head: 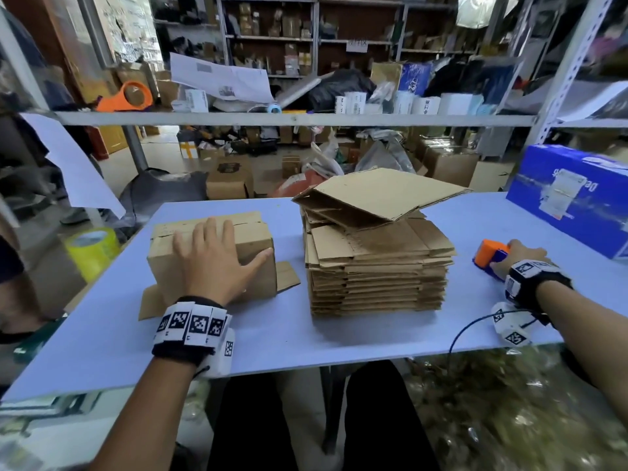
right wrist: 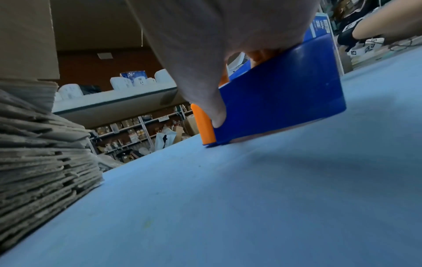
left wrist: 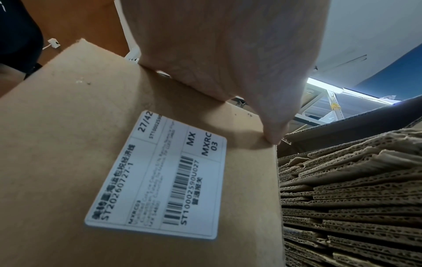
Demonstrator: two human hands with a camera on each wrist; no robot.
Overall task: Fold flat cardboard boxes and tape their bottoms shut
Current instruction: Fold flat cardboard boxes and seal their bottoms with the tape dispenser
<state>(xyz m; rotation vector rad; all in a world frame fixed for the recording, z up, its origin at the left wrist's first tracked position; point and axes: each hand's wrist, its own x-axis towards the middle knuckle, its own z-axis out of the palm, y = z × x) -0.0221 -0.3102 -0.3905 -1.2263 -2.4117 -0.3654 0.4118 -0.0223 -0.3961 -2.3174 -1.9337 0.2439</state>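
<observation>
A folded-up cardboard box stands on the pale blue table, its flaps folded over on top. My left hand lies flat on those flaps, fingers straight, the thumb at the box's right edge. A white shipping label is stuck on the near side of the box. To its right is a tall stack of flat cardboard boxes. My right hand grips a blue and orange tape dispenser that rests on the table.
A big blue carton lies at the table's far right. A yellow tape roll sits off the left edge. A metal shelf crosses above the table's back, with another orange tape dispenser on it.
</observation>
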